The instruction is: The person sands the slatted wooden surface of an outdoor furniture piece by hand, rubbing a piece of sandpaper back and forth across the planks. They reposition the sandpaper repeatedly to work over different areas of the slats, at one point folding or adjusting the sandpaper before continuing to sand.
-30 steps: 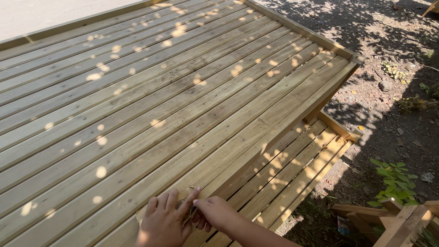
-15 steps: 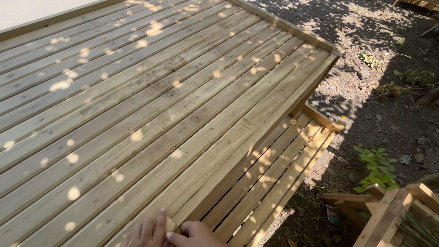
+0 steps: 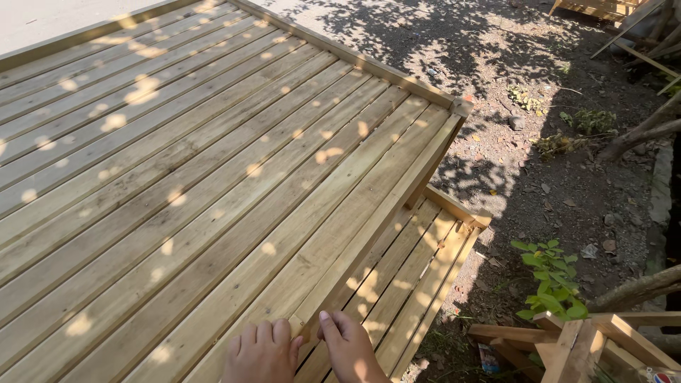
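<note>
Your left hand (image 3: pixel 262 352) rests at the bottom of the view with its fingers curled over the outer edge board (image 3: pixel 369 220) of the wooden deck (image 3: pixel 177 163), knuckles up, pressing on the wood rather than closed around anything loose. Your right hand (image 3: pixel 347 347) sits just beside it, thumb up against the side face of that same edge board, fingers partly bent and holding nothing else. The edge board runs away from you along the deck's right side to the far corner. Below it lies a lower step (image 3: pixel 418 269) of slatted boards, in dappled sun. Beyond the step is bare dirt ground (image 3: pixel 539 177) with a small green plant (image 3: pixel 553 280), and a wooden frame (image 3: pixel 582 344) stands at the lower right.
</note>
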